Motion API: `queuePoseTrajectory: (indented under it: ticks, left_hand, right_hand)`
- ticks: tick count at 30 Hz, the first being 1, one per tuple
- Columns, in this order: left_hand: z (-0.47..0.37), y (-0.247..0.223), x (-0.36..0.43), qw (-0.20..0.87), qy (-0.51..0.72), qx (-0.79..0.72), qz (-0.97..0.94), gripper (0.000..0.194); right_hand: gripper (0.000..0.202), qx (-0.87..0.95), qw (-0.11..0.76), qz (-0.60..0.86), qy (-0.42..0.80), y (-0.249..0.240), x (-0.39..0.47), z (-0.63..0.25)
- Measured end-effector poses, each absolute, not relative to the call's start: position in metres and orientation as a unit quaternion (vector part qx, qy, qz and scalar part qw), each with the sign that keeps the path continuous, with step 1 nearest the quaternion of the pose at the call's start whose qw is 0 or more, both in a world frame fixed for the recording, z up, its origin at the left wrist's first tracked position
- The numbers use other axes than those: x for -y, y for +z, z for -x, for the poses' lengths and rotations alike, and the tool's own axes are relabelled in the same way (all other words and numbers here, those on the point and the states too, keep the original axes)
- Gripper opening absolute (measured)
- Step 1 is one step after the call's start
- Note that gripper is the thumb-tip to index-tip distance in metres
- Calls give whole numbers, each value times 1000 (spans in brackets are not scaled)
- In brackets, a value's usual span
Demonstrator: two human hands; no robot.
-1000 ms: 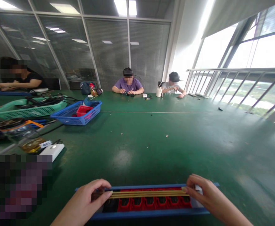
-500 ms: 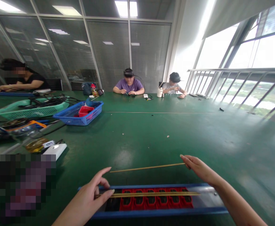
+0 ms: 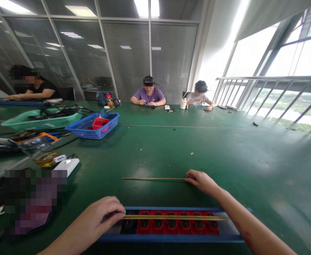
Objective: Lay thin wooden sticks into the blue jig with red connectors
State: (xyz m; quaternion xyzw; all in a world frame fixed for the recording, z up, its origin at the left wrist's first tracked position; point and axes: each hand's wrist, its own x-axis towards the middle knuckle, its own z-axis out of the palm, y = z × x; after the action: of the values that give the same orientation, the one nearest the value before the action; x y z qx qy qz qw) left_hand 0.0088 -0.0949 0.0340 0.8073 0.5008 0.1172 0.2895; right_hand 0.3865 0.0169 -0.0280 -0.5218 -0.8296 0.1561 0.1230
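Note:
My right hand pinches the right end of a thin wooden stick, which lies level at or just above the green table, beyond the tray. Closed at the left, my left hand has thumb and fingertips together on the left ends of a few more thin wooden sticks. Those sticks run lengthwise over a row of several red holders with black pieces inside. The holders sit in a long blue-edged tray in front of me; my right forearm crosses its right end.
On the left lie a pixelated purple item, a white device, a roll of amber tape and cables. Farther back stand a blue basket with a red box and a green basket. Three people sit around the table.
My right hand has moved away from me and left with its stick, lowering it toward the table. My left hand's spread fingers have closed onto the sticks' ends.

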Motion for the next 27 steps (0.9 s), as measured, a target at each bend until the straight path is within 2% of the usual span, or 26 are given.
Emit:
queuePoseTrajectory:
  ticks: [9, 16, 22, 27]
  left_hand:
    - [-16, 54, 83, 240, 35, -454, -857, 26]
    - [-14, 69, 87, 256, 66, -447, -855, 28]
    - [1, 79, 69, 206, 108, -473, -850, 25]
    - [12, 66, 41, 166, 100, -491, -849, 28]
  right_hand:
    - [15, 853, 139, 490, 113, -31, -9, -386]
    - [13, 847, 149, 494, 132, -33, -8, -387]
    - [16, 837, 162, 496, 163, -37, -13, -389]
    - [32, 764, 238, 536, 269, -37, -18, -393]
